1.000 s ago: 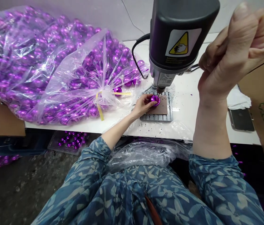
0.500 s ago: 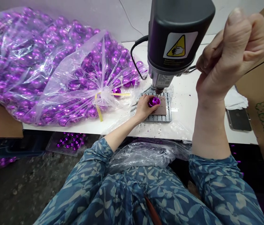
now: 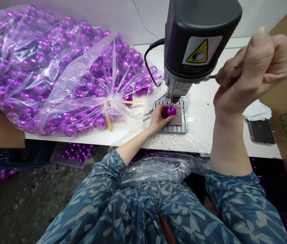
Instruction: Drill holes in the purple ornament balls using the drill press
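My left hand (image 3: 158, 118) pinches a shiny purple ball (image 3: 172, 110) between thumb and fingers. The ball sits on a brown board (image 3: 177, 119) that lies on the slotted metal base (image 3: 185, 128) of a bench drill press (image 3: 202, 40). Right above the ball is the drill bit (image 3: 173, 104); whether it has entered the ball I cannot tell. My right hand (image 3: 257, 67) is closed in a fist around the drill's feed handle (image 3: 211, 77), whose end is hidden in the fingers.
A big clear bag of purple balls (image 3: 57, 74), tied with yellow ribbon (image 3: 108, 117), covers the table's left side. Dark shavings surround the base. At right are a phone (image 3: 260, 131), white tissue (image 3: 257, 110) and a cardboard box (image 3: 286, 84). Below the table sits a tray of balls (image 3: 76, 154).
My right fist has come down slightly with the feed handle. The left hand still holds the ball under the bit. The whole view has shifted a little.
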`<state>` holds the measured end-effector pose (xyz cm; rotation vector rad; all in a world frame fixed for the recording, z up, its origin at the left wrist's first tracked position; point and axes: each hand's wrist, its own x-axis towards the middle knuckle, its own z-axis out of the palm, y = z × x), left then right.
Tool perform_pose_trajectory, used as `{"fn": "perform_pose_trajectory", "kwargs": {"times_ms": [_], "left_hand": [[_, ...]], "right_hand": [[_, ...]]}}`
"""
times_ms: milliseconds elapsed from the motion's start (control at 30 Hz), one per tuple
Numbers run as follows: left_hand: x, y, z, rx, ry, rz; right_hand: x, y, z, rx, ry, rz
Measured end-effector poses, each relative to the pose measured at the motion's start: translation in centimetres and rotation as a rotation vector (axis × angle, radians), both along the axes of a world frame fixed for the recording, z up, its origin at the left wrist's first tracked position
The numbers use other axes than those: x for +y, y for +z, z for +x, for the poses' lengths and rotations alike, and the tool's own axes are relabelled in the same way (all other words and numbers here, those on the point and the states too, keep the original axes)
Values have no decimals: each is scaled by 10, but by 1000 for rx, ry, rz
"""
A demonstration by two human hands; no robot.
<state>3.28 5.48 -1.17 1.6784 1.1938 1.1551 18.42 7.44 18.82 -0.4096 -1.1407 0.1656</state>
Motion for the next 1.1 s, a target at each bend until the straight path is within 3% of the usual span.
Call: {"fn": "perform_pose_trajectory", "kwargs": {"times_ms": [267,867,1100], "left_hand": [[-1,1,0,-35,-15,-2],[-1,1,-1,-49,-34,19],[-1,0,0,-47,-37,21]], "right_hand": [[-16,-22,-4,-2,-84,9],[1,-57,9,-11,-160,218],[6,-70,16,-52,-234,176]]}}
